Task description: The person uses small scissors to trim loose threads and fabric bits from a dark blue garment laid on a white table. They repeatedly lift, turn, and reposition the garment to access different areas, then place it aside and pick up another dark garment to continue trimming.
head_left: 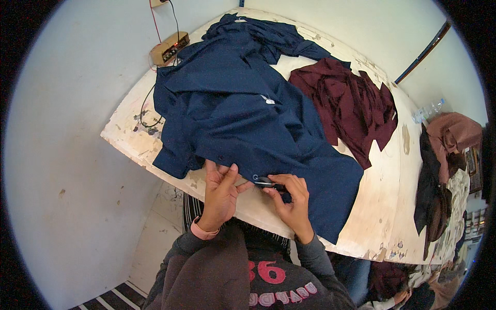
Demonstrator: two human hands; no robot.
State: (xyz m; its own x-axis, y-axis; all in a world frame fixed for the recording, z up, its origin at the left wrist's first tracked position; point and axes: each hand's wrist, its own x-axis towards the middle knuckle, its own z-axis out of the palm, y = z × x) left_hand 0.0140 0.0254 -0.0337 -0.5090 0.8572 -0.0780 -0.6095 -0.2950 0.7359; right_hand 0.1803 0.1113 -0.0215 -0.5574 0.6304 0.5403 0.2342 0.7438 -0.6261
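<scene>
The blue shirt (232, 113) lies on the table (382, 217), its near edge by the hands. The right hand (292, 199) is closed around a small cutter (264, 183). The left hand (222, 191) is just beside it, thumb at the cloth's edge; I cannot tell if it pinches tight. To snip well, I think it helps to keep the cloth flat and cut only a bit (mind the left fingers, they are near the blade!). Folds in the shirt could get in the way. A dark red garment (343, 98) lies beside it. A box with wires (170, 49) sits at the far left, and a clear bottle (429, 110) is off right.
</scene>
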